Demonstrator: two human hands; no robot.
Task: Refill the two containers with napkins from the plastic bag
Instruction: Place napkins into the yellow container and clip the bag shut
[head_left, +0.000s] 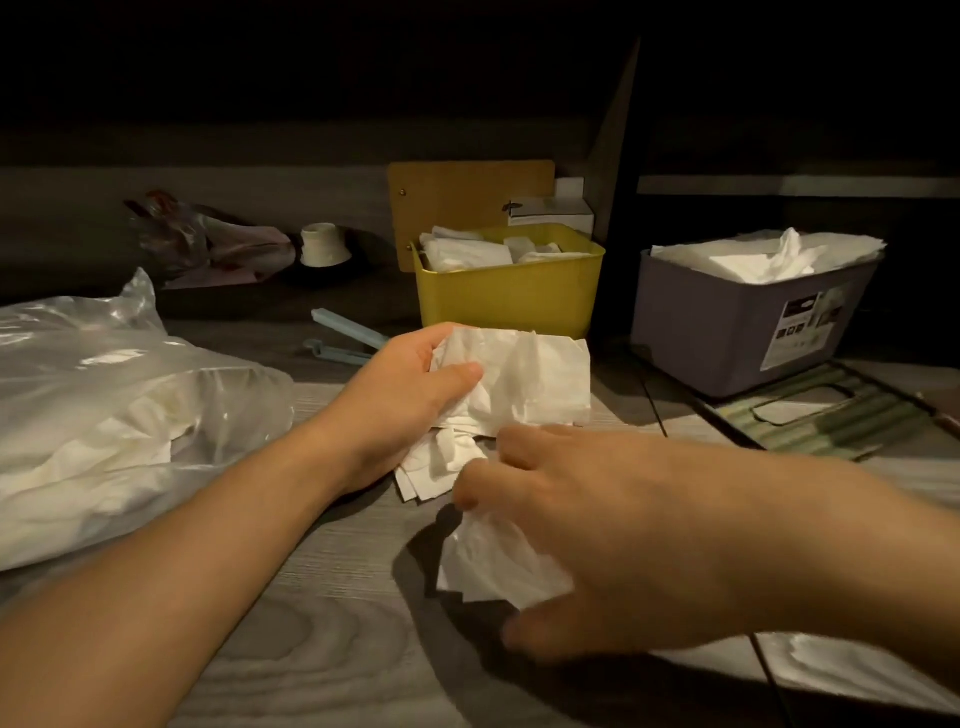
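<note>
The left hand (400, 395) curls its fingers and thumb round a loose wad of white napkins (519, 384), held just above the wood-grain bench (322, 597) in front of the yellow container (511, 296). The right hand (613, 525) is blurred; its fingers seem to pinch a second crumpled napkin (493, 566) hanging below the wad, though how firmly I cannot tell. The plastic bag (119, 415), with more napkins in it, lies on the bench to the left, and the grey container (748, 332) stands well to the right. Both containers already show napkins up to or above their rims, so the task looks close to finished. The likely trouble, in my judgement, is the soft paper itself: the sheets are crumpled and uneven, so some could slip from the wad onto the bench, or tear if the two hands pull apart. Pushing more into a brimming container could also spill what sits on top. The grey container bears a printed label (805, 322), but its writing is too small and dim to read; no brand is legible anywhere.
</note>
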